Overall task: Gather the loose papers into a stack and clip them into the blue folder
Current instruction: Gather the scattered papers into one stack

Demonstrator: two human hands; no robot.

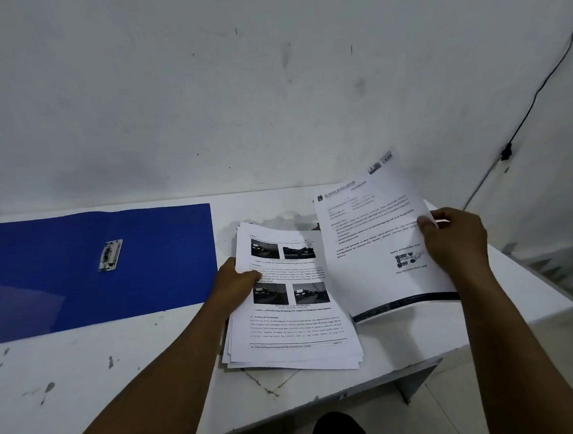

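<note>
Surface [87,376]: white, scuffed and chipped, carrying every task item.
Paper stack [294,332]: loosely fanned printed sheets lying flat at the centre of the surface; top page shows four dark photographs and text blocks.
Left hand [238,279]: grips the left edge of the paper stack, thumb curled on top of the uppermost page, fingers hidden beneath.
Right hand [455,241]: pinches the right edge of a single sheet [379,245], thumb on the printed face.
Single sheet: a letter page with header and stamp, held tilted above the surface, just right of the paper stack and overlapping its right edge.
Blue folder [99,273]: lying open and flat at left, well apart from the stack; metal clip [110,255] at its middle.
Wall [271,85]: white, marked, behind the surface; black cable [534,101] at right.
</note>
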